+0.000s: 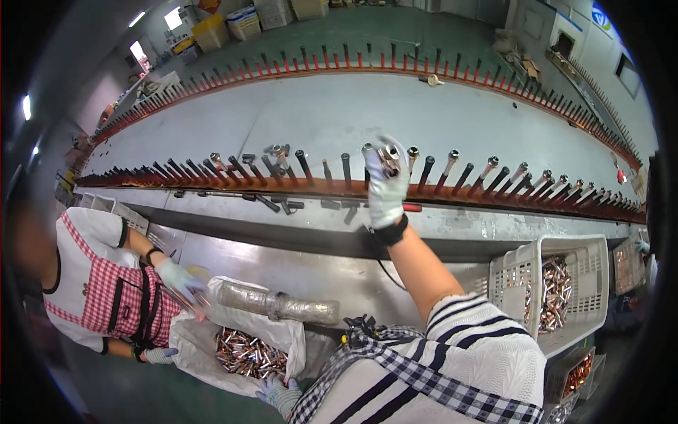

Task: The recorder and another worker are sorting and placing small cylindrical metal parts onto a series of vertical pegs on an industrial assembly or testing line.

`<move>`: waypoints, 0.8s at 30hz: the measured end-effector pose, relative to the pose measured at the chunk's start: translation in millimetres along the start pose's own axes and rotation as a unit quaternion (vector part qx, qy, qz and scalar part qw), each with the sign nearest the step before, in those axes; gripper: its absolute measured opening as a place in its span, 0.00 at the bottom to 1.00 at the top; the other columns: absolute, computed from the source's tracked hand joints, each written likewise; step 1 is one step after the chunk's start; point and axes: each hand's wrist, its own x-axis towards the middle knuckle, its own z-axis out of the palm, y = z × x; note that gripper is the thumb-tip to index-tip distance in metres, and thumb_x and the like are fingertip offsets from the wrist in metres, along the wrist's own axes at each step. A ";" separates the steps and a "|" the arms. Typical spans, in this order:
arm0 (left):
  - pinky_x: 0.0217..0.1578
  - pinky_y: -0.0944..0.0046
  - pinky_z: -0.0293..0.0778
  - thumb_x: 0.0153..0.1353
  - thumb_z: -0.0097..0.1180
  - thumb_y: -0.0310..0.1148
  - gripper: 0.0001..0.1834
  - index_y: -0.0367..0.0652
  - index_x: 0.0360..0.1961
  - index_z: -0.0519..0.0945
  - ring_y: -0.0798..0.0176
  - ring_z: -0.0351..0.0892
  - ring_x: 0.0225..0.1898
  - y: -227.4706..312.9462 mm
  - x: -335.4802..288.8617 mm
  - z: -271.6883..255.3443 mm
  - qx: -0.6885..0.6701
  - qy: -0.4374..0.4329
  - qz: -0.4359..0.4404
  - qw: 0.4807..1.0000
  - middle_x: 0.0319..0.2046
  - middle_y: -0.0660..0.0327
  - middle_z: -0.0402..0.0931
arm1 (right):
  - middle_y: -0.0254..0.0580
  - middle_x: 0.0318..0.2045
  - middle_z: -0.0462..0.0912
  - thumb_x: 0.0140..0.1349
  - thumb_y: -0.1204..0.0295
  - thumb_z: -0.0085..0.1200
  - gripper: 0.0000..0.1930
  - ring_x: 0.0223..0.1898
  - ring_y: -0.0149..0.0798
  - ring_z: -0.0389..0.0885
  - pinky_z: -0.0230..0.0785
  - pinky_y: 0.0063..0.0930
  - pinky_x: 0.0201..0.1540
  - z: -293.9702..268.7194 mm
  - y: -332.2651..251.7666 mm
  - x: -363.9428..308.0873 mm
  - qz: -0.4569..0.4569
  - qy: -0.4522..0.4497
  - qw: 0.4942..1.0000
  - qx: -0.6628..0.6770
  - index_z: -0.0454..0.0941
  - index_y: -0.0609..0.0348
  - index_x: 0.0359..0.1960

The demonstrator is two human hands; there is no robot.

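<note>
My right hand (388,194), in a pale glove with a black wristband, is raised over the row of upright pegs (346,169). Its fingers are closed on shiny metal fittings (390,160), partly blurred; how many is unclear. Several pegs to the right carry similar metal pieces (454,155) on their tops. Low in view, my gloved left hand (280,396) lies with fingers apart at the near edge of a white-lined bin (194,346). Copper and silver coloured metal pieces (251,355) fill that bin.
A co-worker in a checked apron (127,297) holds thin metal pieces at the bin's left. A wrapped bundle (279,304) lies across its back. At right stands a white plastic crate (579,244) of metal pieces. Loose dark peg sleeves (267,203) lie along the grey table's (311,225) near edge.
</note>
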 end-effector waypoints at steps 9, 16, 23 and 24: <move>0.62 0.40 0.44 0.42 0.61 0.45 0.18 0.53 0.37 0.80 0.58 0.61 0.58 11.2 8.1 -13.2 0.038 -0.015 0.048 0.998 0.45 0.67 0.74 | 0.44 0.43 0.73 0.55 0.80 0.55 0.17 0.43 0.37 0.76 0.72 0.28 0.48 -35.8 74.6 31.4 0.108 -0.034 0.992 0.064 0.70 0.63 0.47; 0.64 0.40 0.41 0.41 0.63 0.40 0.16 0.46 0.33 0.81 0.54 0.62 0.57 7.5 9.9 2.6 0.007 -0.057 -0.026 0.998 0.45 0.63 0.76 | 0.39 0.46 0.67 0.52 0.88 0.46 0.21 0.31 0.26 0.72 0.67 0.15 0.32 -35.8 -23.6 20.4 -0.185 0.007 0.968 -0.171 0.72 0.60 0.49; 0.63 0.43 0.45 0.41 0.63 0.41 0.18 0.47 0.35 0.80 0.56 0.64 0.56 11.6 4.1 -4.9 0.017 -0.046 0.020 0.999 0.42 0.63 0.76 | 0.39 0.43 0.75 0.54 0.83 0.54 0.17 0.44 0.33 0.75 0.72 0.22 0.46 -137.7 99.8 36.3 0.134 0.074 0.984 0.091 0.72 0.60 0.47; 0.59 0.44 0.50 0.41 0.62 0.41 0.17 0.46 0.34 0.79 0.57 0.65 0.54 5.0 -1.6 -4.4 0.034 -0.031 0.013 0.999 0.41 0.63 0.76 | 0.40 0.44 0.75 0.54 0.84 0.54 0.18 0.45 0.33 0.75 0.71 0.23 0.47 -120.1 104.1 27.6 0.081 0.012 0.992 -0.098 0.71 0.60 0.48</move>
